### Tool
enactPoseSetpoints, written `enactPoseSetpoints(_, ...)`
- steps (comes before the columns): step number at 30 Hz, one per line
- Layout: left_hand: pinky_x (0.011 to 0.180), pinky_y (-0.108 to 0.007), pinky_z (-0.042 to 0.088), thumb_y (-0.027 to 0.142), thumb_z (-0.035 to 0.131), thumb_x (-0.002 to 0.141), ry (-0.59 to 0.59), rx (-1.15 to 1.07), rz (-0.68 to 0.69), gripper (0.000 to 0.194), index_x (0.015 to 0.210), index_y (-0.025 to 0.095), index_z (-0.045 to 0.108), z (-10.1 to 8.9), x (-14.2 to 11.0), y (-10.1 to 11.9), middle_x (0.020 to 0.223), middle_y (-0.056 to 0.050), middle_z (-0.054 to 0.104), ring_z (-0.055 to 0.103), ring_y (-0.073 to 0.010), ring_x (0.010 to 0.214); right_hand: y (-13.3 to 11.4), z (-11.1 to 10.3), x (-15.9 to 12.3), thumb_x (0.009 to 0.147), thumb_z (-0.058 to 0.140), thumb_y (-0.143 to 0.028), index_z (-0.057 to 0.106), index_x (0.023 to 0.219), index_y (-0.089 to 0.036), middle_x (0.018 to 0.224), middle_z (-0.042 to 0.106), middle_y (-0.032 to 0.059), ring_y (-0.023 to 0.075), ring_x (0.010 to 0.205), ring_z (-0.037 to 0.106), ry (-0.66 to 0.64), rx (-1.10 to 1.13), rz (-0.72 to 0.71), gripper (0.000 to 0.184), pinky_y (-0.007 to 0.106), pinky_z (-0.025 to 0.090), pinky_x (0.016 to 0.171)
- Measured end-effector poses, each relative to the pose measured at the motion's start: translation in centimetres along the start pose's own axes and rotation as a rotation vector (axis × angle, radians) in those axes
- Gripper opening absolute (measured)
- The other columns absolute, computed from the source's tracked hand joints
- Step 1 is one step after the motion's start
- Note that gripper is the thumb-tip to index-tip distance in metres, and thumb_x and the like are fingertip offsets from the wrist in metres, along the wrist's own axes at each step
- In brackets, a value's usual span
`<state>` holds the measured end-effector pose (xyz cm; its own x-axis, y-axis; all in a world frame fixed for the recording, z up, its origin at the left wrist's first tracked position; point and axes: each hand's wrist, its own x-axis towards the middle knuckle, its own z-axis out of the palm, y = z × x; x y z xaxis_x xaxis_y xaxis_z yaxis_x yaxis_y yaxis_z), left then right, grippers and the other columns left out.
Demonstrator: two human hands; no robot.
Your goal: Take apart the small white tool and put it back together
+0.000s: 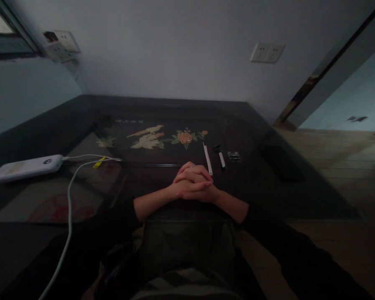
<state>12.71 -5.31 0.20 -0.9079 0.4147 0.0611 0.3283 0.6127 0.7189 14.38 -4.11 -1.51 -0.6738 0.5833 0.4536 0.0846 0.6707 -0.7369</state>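
Note:
My left hand [184,187] and my right hand [206,191] are clasped together at the near edge of the dark table [162,179], fingers interlaced. No object shows between them. Just beyond my right hand lies a slim white stick-like tool [208,158] with a dark tip and a small hole at its near end. To its right is a razor [220,156] with a black head and a white-and-black handle. A small clear pack with dark pieces [234,156] sits right of the razor.
A white power bank [28,168] with a pale cable [70,200] lies at the left; the cable runs down past my left sleeve. A dark flat object [283,162] rests on the right side. Wall sockets [268,52] are beyond the table, which bears a bird-and-flower picture [148,137].

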Motion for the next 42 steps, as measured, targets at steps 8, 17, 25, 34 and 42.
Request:
enactPoseSetpoints(8,0.093,-0.035,0.055,0.014,0.059,0.075,-0.003,0.002,-0.028,0.028,0.1,0.026,0.061,-0.3,-0.1,0.7,0.112,-0.001,0.065,0.057,-0.0234,0.121,-0.6,-0.3,0.2,0.066,0.081,-0.035,0.071,0.099,-0.028,0.111,0.06,0.0046,0.0287,0.111,0.055,-0.023,-0.03,0.071,0.035,0.041,0.049,0.097)
enactPoseSetpoints(17,0.097,-0.04,0.053,0.012,0.052,0.08,0.075,-0.205,-0.178,0.029,0.101,0.029,0.061,-0.7,-0.6,0.8,0.118,0.0,0.067,0.055,-0.0226,0.127,-0.7,-0.3,0.0,0.068,0.079,-0.034,0.072,0.101,-0.028,0.112,0.06,0.0051,0.0297,0.112,0.055,-0.047,-0.035,0.073,0.034,0.042,0.049,0.098)
enactPoseSetpoints(25,0.102,-0.046,0.05,0.009,0.048,0.081,0.026,-0.116,-0.111,0.033,0.107,0.027,0.058,0.0,-0.6,0.8,0.122,-0.002,0.064,0.05,-0.0242,0.131,-0.7,-0.3,0.1,0.068,0.079,-0.031,0.072,0.098,-0.026,0.11,0.059,0.0059,0.029,0.11,0.055,-0.021,-0.028,0.046,0.031,0.042,0.049,0.096)
enactPoseSetpoints(34,0.1,-0.043,0.052,0.012,0.051,0.08,-0.006,-0.078,-0.057,0.031,0.106,0.028,0.057,-0.3,-0.7,0.7,0.117,-0.003,0.063,0.048,-0.0257,0.131,-1.3,-0.6,0.3,0.068,0.078,-0.032,0.069,0.098,-0.027,0.107,0.059,0.006,0.0292,0.111,0.055,-0.009,-0.009,0.053,0.031,0.042,0.05,0.095)
enactPoseSetpoints(42,0.097,-0.039,0.053,0.007,0.047,0.079,0.043,-0.081,-0.057,0.031,0.102,0.026,0.057,-0.4,-0.8,0.8,0.117,-0.002,0.064,0.053,-0.0226,0.127,-1.5,-0.7,0.4,0.066,0.08,-0.029,0.07,0.097,-0.028,0.107,0.061,0.0048,0.0293,0.111,0.056,-0.025,-0.024,0.079,0.032,0.043,0.05,0.096)
